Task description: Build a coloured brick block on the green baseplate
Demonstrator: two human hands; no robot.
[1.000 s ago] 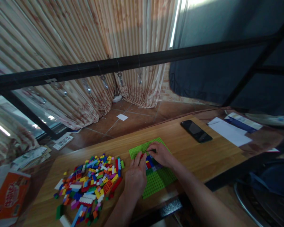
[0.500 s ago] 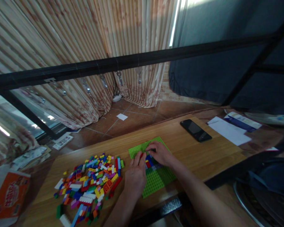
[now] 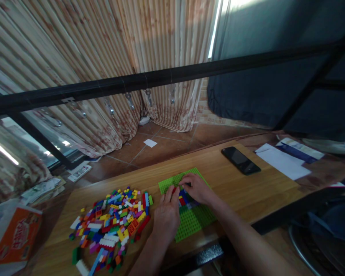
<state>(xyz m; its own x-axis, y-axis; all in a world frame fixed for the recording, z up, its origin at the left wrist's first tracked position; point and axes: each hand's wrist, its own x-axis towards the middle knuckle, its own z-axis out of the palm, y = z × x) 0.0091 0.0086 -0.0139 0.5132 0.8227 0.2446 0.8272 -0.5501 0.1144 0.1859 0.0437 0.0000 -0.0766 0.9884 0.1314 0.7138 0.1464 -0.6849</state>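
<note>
A green studded baseplate point(image 3: 189, 226) lies on the wooden table, with blue, red, yellow and greyish toy bricks point(image 3: 184, 198) joined on its middle. My left hand point(image 3: 167, 214) rests over the plate's left side, its fingers closed together around a small red toy brick point(image 3: 174, 189) at their tips. Close by on the right, my right hand point(image 3: 196, 188) bends over the bricks with thumb and forefinger drawn together. A dark spot shows under its curled fingers; whether that is a brick or shadow is unclear. Both hands partly hide the built bricks.
Loose coloured bricks point(image 3: 109, 222) spread in a heap left of the baseplate. A black phone point(image 3: 240, 160) lies toward the table's right end, near white papers point(image 3: 281, 161). Beyond the table runs a dark metal bar point(image 3: 161, 78). An orange-and-white box point(image 3: 15, 237) stands at far left.
The whole view has shifted slightly, so everything sits a little farther right. Both hands stay at the same bricks, with barely any finger movement.
</note>
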